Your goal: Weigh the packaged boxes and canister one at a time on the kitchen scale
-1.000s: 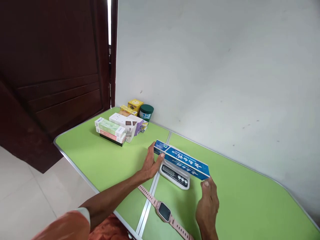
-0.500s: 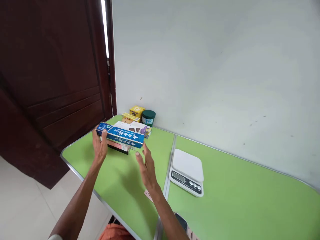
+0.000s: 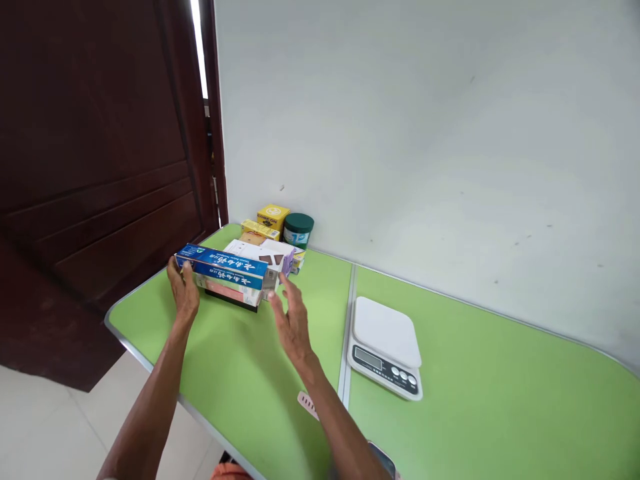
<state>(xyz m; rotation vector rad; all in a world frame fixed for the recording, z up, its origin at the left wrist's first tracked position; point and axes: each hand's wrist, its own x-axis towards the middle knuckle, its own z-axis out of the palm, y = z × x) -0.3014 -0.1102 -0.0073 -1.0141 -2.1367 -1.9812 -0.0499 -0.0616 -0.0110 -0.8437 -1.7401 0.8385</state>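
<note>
A long blue toothpaste box lies tilted across the top of a white and pink box at the left of the green table. Whether it rests there or hangs just above, I cannot tell. My left hand grips its left end, thumb in front and the other fingers partly hidden. Off the right end, my right hand has its thumb and fingers apart, fingertips close to a grey box end, with contact unclear.
Behind stand a yellow box, a green-lidded tub and white packages. A white kitchen scale sits right of the table seam. Near my right forearm lie a pink strap and a dark-screened device. A dark door borders the left.
The toothpaste box has moved left and slightly down over the white and pink box. My left hand went with it; my right hand has come away from its right end. The view has shifted slightly.
</note>
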